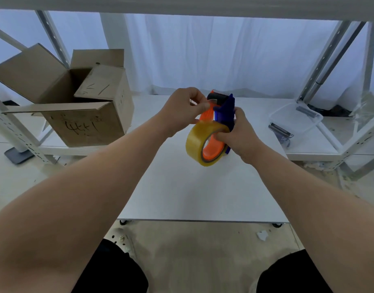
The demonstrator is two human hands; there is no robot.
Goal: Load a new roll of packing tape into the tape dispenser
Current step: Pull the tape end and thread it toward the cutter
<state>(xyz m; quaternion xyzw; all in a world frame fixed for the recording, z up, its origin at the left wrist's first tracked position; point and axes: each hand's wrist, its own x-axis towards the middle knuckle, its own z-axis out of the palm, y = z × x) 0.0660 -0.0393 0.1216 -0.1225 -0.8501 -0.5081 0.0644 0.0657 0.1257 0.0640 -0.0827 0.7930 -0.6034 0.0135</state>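
Observation:
A yellowish roll of packing tape (197,142) sits on the orange hub of a blue and orange tape dispenser (224,112), held above the white table (182,187). My right hand (238,136) grips the dispenser's blue side plate and the roll's edge from the right. Just left of the dispenser's top, my left hand (186,109) pinches with thumb and fingers what looks like the clear tape end. The dispenser's black roller shows at the top, behind my fingers.
An open cardboard box (82,106) stands on the low shelf at the left. A clear plastic container (296,117) with small metal parts lies on the shelf at the right. White metal rack posts flank both sides, and a curtain hangs behind.

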